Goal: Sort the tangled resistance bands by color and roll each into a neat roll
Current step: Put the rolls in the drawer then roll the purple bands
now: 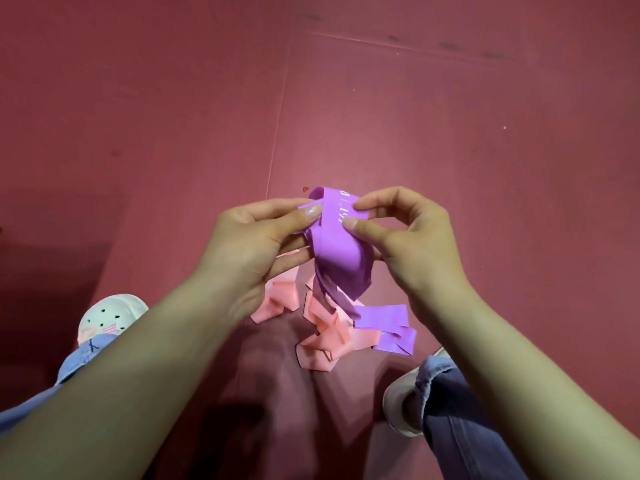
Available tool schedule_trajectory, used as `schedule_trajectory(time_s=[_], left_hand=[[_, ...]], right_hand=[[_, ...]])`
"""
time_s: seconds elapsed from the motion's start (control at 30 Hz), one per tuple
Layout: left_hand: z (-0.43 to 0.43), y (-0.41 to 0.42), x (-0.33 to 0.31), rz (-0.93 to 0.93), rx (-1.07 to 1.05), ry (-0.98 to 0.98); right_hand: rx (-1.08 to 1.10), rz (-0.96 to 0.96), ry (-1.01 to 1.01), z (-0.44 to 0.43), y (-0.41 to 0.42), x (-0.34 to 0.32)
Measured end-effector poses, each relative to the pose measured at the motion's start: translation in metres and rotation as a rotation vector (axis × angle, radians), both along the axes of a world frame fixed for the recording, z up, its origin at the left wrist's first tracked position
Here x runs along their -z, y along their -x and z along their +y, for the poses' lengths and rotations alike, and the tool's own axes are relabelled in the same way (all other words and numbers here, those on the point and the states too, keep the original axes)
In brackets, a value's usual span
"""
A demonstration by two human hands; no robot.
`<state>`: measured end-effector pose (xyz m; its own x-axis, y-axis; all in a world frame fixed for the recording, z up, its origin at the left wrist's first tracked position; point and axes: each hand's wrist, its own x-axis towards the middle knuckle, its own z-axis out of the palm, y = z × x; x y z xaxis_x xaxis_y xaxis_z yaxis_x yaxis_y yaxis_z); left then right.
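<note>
— Hanging between both hands, is that the wide purple rubber resistance band point(341, 258)?

— Yes. It is held up above the floor, folded over at the top, with white printed lettering on the strip facing up. Its lower length droops down and the tail end lies flat on the floor, close to the person's right trouser leg.

— How is it gripped?

— The left hand point(256, 244) pinches the band's left edge near the top, thumb pressed on the upper face and fingers curled beneath. The right hand point(405, 237) pinches the printed strip between thumb and forefinger, the other fingers bent loosely behind. Both hands are closed on the band, close together.

— And the other colour?

— A tangle of pink rubber resistance bands point(317, 327) lies crumpled on the floor right under the hands, with folds and creases in several directions. The purple tail rests touching the right side of that pink heap. How many pink bands there are I cannot tell.

— What surrounds it?

— A dark red floor mat point(450, 133) with a seam running up from behind the hands. On the left, a white perforated clog point(107, 317) shows under a blue denim trouser cuff point(86, 351). On the right, part of a second white shoe point(398, 407) shows beneath the other blue denim leg point(460, 420). Both forearms are bare.
</note>
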<state>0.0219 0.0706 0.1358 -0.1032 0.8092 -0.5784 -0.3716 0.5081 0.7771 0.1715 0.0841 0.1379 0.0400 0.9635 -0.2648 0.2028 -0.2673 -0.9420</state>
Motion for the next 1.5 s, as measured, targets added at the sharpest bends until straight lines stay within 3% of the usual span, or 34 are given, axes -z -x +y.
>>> schedule_trajectory(time_s=[0.33, 0.43, 0.5, 0.6, 0.7, 0.97, 1.2, 1.5], left_hand=[[0.001, -0.003, 0.001, 0.116, -0.041, -0.053], [0.004, -0.001, 0.002, 0.104, -0.08, -0.092], [0.005, 0.002, 0.002, 0.115, -0.059, -0.134], [0.005, 0.004, 0.001, 0.208, 0.081, -0.266], [0.004, 0.005, -0.001, 0.327, 0.276, -0.373], [0.001, 0.002, 0.002, 0.495, 0.474, -0.384], [-0.003, -0.001, 0.006, 0.494, 0.53, -0.363], [-0.004, 0.006, 0.01, 0.568, 0.603, -0.272]], right_hand=[[0.006, 0.063, -0.013, -0.001, 0.003, 0.004], [0.074, 0.257, 0.126, 0.002, 0.001, 0.002], [0.09, 0.255, 0.297, 0.004, -0.001, 0.003], [0.072, 0.216, 0.536, 0.006, -0.005, 0.005], [0.076, 0.248, 0.613, 0.008, -0.011, 0.006], [-0.011, 0.145, 0.47, 0.008, -0.017, 0.008], [0.196, 0.403, 0.321, 0.014, -0.021, 0.006], [0.408, 0.462, 0.201, 0.02, -0.029, 0.003]])
